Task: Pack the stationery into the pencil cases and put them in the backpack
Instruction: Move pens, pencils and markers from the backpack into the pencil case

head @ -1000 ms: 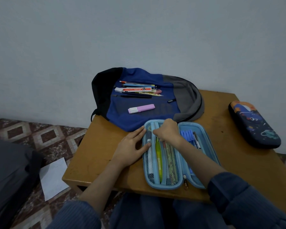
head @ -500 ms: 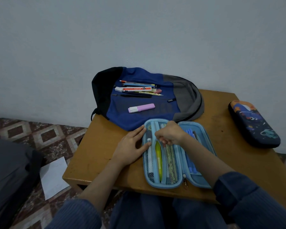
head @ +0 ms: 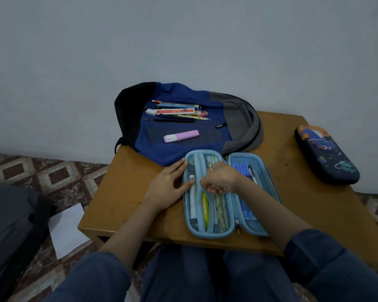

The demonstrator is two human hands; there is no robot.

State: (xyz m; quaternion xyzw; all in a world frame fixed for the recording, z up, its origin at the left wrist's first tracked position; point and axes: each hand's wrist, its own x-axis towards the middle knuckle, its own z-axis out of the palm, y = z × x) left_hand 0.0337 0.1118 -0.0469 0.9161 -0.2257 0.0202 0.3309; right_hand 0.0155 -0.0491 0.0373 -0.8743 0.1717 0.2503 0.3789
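Upper centre: red-and-white box [head: 175, 111] on backpack [head: 183, 147] reads "soft"; other print illegible. Small tag [head: 218, 126] on backpack: unreadable.

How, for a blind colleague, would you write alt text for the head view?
A person's left hand rests against an open light-blue pencil case on a table while the curled right hand sits over its mesh pocket. Behind, a blue backpack lies flat with loose pens and a pink highlighter on top; a closed dark pencil case sits at right.

I saw matt cloth on the backpack [head: 179, 147], fine mesh lining the blue case [head: 207, 233], and a worn wooden desk [head: 127, 203].
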